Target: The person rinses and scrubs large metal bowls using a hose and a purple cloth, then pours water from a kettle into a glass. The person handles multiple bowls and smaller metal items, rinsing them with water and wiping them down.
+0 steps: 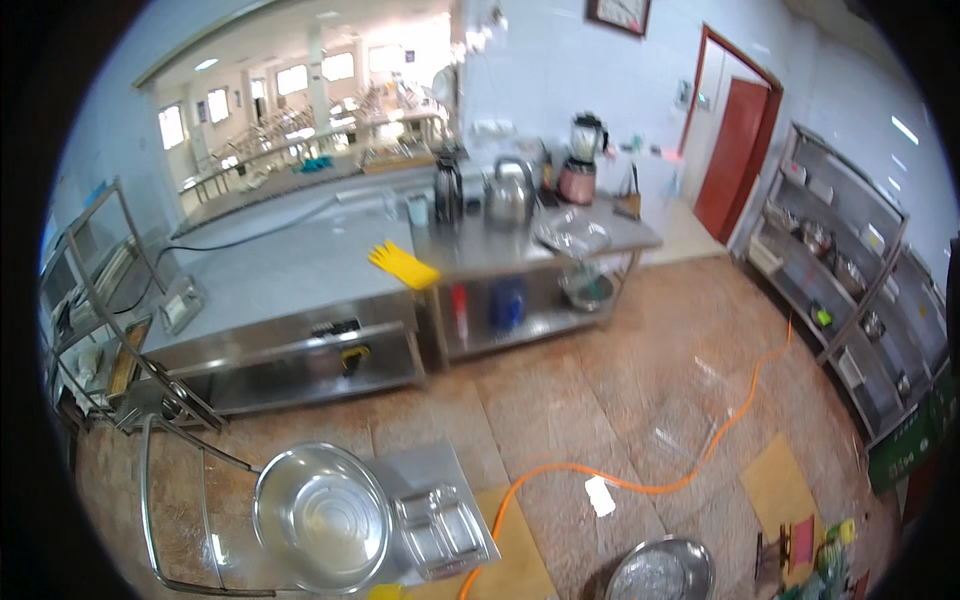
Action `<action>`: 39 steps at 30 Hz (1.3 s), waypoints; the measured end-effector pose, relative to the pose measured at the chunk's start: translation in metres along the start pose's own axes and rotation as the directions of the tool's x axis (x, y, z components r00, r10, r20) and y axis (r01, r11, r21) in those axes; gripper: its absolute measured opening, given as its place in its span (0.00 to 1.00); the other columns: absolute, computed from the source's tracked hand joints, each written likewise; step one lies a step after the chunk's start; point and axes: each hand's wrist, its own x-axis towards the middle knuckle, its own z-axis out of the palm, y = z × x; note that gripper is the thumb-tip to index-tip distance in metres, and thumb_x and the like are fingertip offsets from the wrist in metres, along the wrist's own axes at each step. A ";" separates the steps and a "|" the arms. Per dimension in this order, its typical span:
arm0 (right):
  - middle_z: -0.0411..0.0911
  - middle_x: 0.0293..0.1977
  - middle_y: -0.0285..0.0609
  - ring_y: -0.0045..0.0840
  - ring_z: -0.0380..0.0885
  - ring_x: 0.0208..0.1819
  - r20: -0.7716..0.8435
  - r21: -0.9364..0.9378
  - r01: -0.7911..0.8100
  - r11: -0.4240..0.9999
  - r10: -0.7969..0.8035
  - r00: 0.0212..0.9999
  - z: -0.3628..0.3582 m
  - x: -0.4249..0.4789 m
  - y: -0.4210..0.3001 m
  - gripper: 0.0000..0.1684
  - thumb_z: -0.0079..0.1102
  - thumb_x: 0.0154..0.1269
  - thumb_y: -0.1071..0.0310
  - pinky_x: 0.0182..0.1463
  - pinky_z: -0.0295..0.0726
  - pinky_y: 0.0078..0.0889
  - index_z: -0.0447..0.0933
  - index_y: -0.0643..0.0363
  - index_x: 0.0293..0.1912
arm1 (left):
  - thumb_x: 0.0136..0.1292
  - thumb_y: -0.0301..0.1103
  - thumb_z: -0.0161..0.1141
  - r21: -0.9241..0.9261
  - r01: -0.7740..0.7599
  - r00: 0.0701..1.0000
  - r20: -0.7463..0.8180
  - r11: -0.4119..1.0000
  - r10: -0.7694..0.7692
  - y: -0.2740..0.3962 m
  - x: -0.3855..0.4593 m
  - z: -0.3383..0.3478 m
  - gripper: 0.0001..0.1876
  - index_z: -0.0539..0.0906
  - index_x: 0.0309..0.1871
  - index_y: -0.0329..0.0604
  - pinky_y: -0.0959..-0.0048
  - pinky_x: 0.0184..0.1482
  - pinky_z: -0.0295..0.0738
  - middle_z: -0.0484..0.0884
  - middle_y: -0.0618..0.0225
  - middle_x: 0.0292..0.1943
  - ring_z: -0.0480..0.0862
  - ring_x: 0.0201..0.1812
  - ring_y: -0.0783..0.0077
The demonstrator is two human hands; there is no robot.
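Neither of my hands can be made out in view. Before me stands a metal cart (416, 459) with a tubular handle (145, 502). A large round stainless steel pot (281, 517) rests on it, its inside showing no contents that I can make out. Beside the pot lie shiny metal compartment trays (444, 531). A small yellow patch (388, 592) is cut off by the bottom edge; I cannot tell what it is. Farther away, a yellow rubber glove (405, 265) lies on the front edge of the steel counter (300, 262).
An orange hose (559, 466) snakes over the tiled floor (540, 405). A metal basin (705, 562) stands at lower right. The counter holds a kettle (510, 199) and a pink-based blender (577, 180). Steel shelves (847, 292) line the right wall, near a red door (731, 150).
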 end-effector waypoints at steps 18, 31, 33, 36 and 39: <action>0.84 0.49 0.54 0.33 0.83 0.52 0.253 0.106 0.371 0.923 -0.385 0.887 -0.013 0.198 -0.251 0.22 0.60 0.73 0.62 0.58 0.78 0.32 0.80 0.69 0.56 | 0.62 0.38 0.65 -0.060 0.162 0.960 -0.224 0.985 -0.171 0.087 0.150 -0.037 0.13 0.86 0.46 0.41 0.49 0.54 0.78 0.87 0.48 0.45 0.85 0.47 0.45; 0.84 0.50 0.54 0.34 0.83 0.53 0.248 0.159 0.319 0.934 -0.350 0.903 -0.161 0.426 -0.350 0.23 0.60 0.73 0.61 0.59 0.78 0.33 0.79 0.70 0.57 | 0.63 0.41 0.63 -0.053 0.121 0.971 -0.199 0.991 -0.129 0.352 0.355 -0.029 0.14 0.87 0.46 0.43 0.50 0.52 0.79 0.87 0.50 0.43 0.86 0.45 0.47; 0.84 0.50 0.54 0.34 0.83 0.53 0.242 0.176 0.291 0.940 -0.328 0.913 -0.171 0.439 -0.347 0.23 0.61 0.72 0.61 0.59 0.78 0.33 0.79 0.70 0.57 | 0.63 0.42 0.63 -0.044 0.122 0.975 -0.183 0.992 -0.128 0.368 0.365 -0.027 0.14 0.87 0.46 0.43 0.50 0.51 0.79 0.87 0.50 0.43 0.86 0.45 0.47; 0.84 0.50 0.55 0.34 0.83 0.53 0.239 0.190 0.250 0.949 -0.292 0.926 -0.184 0.454 -0.344 0.23 0.61 0.72 0.60 0.59 0.78 0.33 0.79 0.70 0.57 | 0.63 0.42 0.62 -0.032 0.148 0.975 -0.164 0.989 -0.151 0.380 0.373 -0.021 0.15 0.87 0.46 0.44 0.50 0.51 0.79 0.87 0.50 0.43 0.86 0.45 0.47; 0.84 0.50 0.55 0.34 0.83 0.53 0.242 0.193 0.213 0.958 -0.257 0.936 -0.186 0.463 -0.339 0.23 0.61 0.72 0.60 0.59 0.78 0.33 0.79 0.70 0.57 | 0.64 0.43 0.61 -0.021 0.196 0.969 -0.150 0.980 -0.197 0.377 0.375 -0.016 0.15 0.87 0.46 0.44 0.50 0.50 0.79 0.88 0.51 0.42 0.87 0.44 0.47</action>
